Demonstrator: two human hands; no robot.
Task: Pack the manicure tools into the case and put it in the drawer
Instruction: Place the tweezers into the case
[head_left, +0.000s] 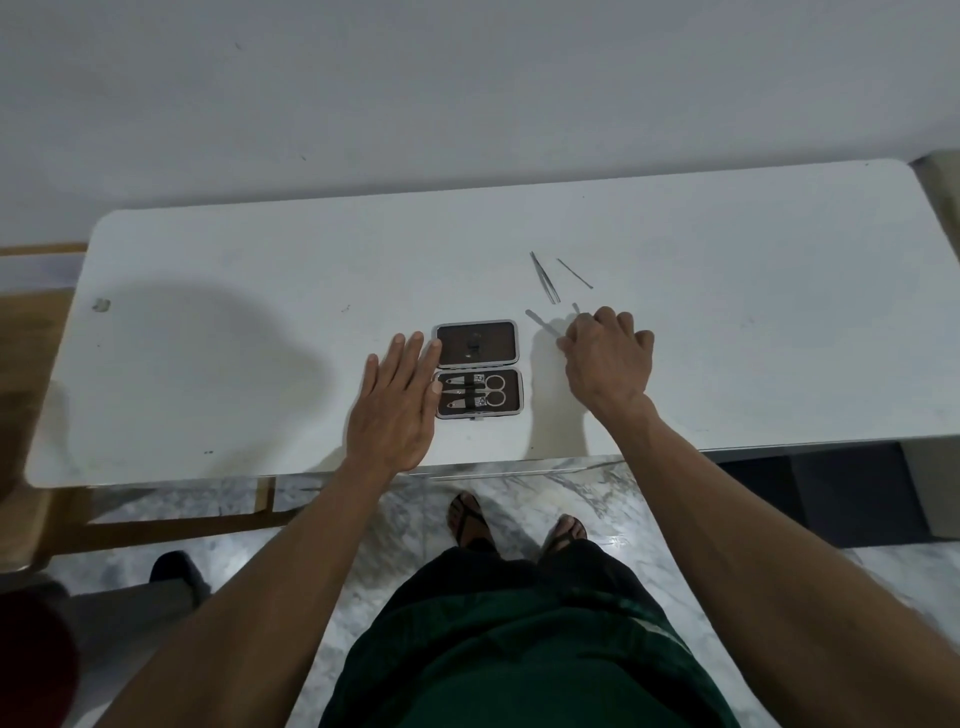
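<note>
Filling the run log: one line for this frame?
case open, scissors strapped in | left hand flat beside case | right hand at loose tool | tweezers loose on table

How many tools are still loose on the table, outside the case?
4 visible: tweezers and a thin pick lie beyond the right hand; a flat tool and another tip poke out at its fingers. The hand may hide more.

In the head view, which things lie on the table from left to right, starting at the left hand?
left hand → open case → tweezers → thin pick → right hand
</note>
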